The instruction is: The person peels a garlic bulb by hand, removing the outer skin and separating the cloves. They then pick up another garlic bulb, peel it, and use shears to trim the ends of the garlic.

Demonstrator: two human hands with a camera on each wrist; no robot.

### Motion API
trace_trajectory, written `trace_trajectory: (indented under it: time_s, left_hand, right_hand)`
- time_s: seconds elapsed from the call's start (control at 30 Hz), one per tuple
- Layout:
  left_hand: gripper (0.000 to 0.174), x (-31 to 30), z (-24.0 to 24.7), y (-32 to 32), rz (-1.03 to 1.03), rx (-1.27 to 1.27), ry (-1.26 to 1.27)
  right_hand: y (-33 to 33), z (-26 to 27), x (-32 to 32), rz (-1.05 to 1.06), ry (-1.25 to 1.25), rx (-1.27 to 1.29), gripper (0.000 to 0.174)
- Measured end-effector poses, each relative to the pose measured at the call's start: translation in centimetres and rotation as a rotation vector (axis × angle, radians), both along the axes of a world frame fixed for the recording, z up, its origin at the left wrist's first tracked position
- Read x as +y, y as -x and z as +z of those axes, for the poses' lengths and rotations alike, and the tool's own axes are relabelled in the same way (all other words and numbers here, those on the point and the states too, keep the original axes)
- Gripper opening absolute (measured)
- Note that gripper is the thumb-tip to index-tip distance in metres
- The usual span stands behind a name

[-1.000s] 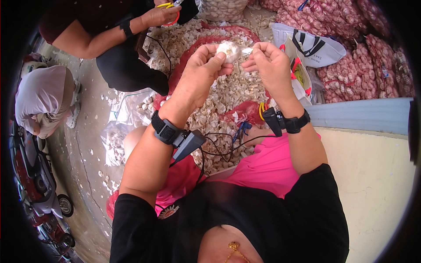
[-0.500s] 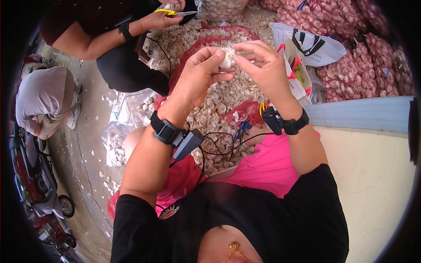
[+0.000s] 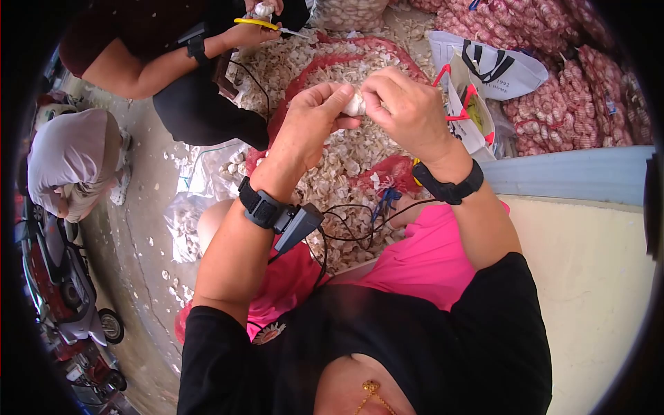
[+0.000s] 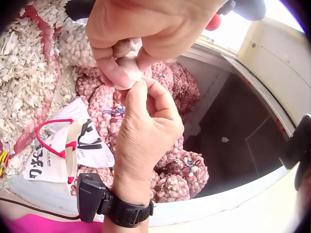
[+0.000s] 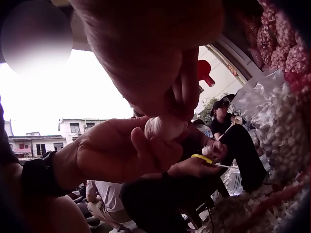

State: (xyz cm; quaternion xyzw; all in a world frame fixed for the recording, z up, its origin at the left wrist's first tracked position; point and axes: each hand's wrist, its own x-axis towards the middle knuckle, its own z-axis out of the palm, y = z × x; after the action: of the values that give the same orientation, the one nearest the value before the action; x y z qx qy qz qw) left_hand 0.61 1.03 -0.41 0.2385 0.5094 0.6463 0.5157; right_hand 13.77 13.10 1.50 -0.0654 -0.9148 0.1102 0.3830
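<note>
A white garlic bulb is held up in front of me, above a heap of garlic skins. My left hand grips it between thumb and fingers from the left. From the other side my right hand pinches at the bulb, thumb against forefinger. In the left wrist view the right hand's fingertips meet right at the edge of the bulb. The right wrist view shows the bulb lying against the left fingers, partly covered by the dark right hand above.
Across from me a person holds yellow-handled scissors and another garlic bulb. Red mesh sacks of garlic are piled at right behind a white bag. Clear plastic bags lie at left. A ledge borders my right arm.
The right hand, apart from the bulb with a white scrap a second ago, has come back left onto it and now pinches it. The other person's scissors have turned.
</note>
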Motion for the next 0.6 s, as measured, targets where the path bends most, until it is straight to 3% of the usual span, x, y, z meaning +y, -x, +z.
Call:
trace_trajectory:
  time_s: [0.07,0.13,0.17,0.23,0.37,0.4,0.47,0.5,0.57,0.6]
  left_hand:
    - [0.026,0.0,0.5,-0.3,-0.015,-0.021,-0.015]
    - [0.027,0.1,0.8,-0.3,-0.030,-0.046,-0.034]
    - [0.027,0.1,0.9,-0.3,-0.043,-0.071,-0.033]
    - [0.027,0.2,1.2,-0.1,-0.057,-0.097,-0.035]
    - [0.025,0.1,1.4,0.4,-0.106,-0.251,-0.092]
    - [0.025,0.0,1.2,0.6,-0.120,-0.289,-0.124]
    - [0.024,0.1,1.0,0.8,-0.091,-0.284,-0.098]
    - [0.024,0.1,0.9,0.8,-0.063,-0.280,-0.072]
    - [0.024,0.2,0.5,0.6,-0.047,-0.206,-0.067]
    - [0.025,0.3,0.4,0.6,-0.031,-0.133,-0.060]
  right_hand:
    - [0.1,-0.1,0.0,-0.009,0.053,0.021,0.009]
    - [-0.1,-0.6,0.3,-0.088,0.395,0.046,0.007]
    - [-0.2,-0.7,0.5,-0.090,0.393,0.045,0.007]
    - [-0.3,-1.0,1.2,-0.139,0.794,0.038,0.007]
    - [-0.9,-0.8,2.4,-0.141,1.031,-0.050,0.016]
    - [-1.2,-1.3,2.9,-0.141,1.030,-0.049,0.016]
    - [-1.5,-2.8,3.9,-0.262,0.536,-0.099,0.021]
    - [-1.5,-2.1,3.3,-0.262,0.535,-0.099,0.021]
    - [-1.4,0.1,1.4,-0.001,1.147,-0.052,0.026]
    - [-1.2,0.4,1.1,0.000,1.146,-0.051,0.026]
